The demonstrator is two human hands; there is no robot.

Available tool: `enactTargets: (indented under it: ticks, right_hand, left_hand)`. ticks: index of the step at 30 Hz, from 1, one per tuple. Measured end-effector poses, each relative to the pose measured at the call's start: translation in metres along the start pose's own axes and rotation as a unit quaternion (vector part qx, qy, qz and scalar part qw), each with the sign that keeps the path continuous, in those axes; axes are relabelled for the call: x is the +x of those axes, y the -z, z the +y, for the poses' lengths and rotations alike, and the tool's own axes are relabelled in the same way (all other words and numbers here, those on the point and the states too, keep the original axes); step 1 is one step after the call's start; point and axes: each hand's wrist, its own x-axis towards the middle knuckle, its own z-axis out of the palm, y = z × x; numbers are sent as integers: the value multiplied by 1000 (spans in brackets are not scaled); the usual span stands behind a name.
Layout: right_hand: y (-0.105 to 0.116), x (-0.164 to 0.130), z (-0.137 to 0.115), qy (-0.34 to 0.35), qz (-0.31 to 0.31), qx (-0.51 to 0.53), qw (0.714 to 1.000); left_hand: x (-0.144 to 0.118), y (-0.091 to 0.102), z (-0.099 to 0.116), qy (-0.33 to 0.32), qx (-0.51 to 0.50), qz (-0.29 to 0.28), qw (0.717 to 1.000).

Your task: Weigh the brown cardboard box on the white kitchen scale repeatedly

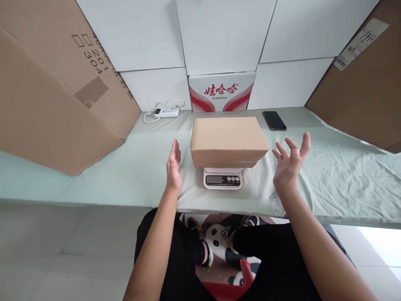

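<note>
A closed brown cardboard box (pixel 228 136) rests on top of a white kitchen scale (pixel 223 184), whose display and several buttons face me. The box covers the scale's weighing plate, and I cannot make out a reading. To the left of the box, my left hand (pixel 173 167) is held upright with fingers stretched out, apart from the cardboard. On the other side, my right hand (pixel 290 165) is raised with its fingers spread and a ring on one of them. It touches nothing, and its fingertips are just off the box's right edge.
Behind the scale stand white boxes, one with red Chinese lettering (pixel 222 93). A white power strip with a cable (pixel 167 112) lies at the back left, and a black phone (pixel 274 121) at the back right. Large cardboard cartons (pixel 56 96) flank the green cloth-covered table (pixel 131 179).
</note>
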Motion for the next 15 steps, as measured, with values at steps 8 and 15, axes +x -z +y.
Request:
enactTargets:
  ticks: [8,15]
  right_hand:
    - [-11,-13,2,-48,-34,28,998]
    - [-19,-32,12,-41,-122,16,992]
  left_hand:
    - [-4,-8,-6,11,-10,-23,1000]
    - [-10,-18,4,24,-24,-62,997]
